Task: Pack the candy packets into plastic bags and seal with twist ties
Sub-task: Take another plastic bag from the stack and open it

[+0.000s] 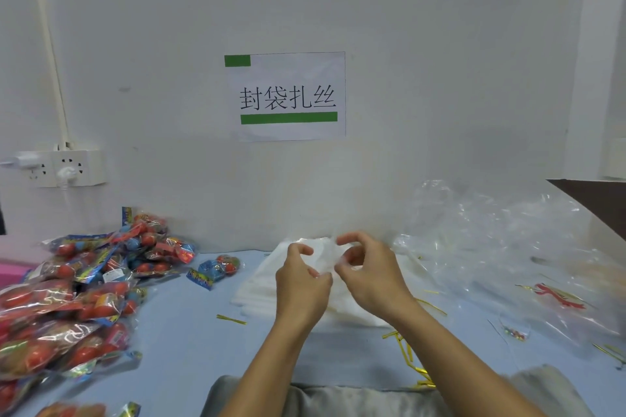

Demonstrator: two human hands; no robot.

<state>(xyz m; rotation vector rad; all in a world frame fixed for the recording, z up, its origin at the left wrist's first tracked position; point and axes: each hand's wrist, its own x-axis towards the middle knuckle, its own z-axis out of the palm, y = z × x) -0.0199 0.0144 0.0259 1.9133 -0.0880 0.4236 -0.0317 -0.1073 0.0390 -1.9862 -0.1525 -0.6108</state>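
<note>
My left hand (299,284) and my right hand (367,276) are raised side by side over the middle of the blue table, and both pinch a clear plastic bag (327,256) at its top edge. Under them lies a flat stack of white plastic bags (264,288). A big heap of candy packets (78,294) with red and blue balls fills the left side. One small candy packet (218,267) lies alone just left of the stack. Gold twist ties (411,357) are scattered near my right forearm, and one twist tie (231,319) lies left of my left wrist.
Crumpled clear plastic bags (508,247) pile up at the right against the wall. A paper sign (287,96) hangs on the wall ahead, and a power socket (69,167) is at the left. A pink object (12,267) sits at the far left edge.
</note>
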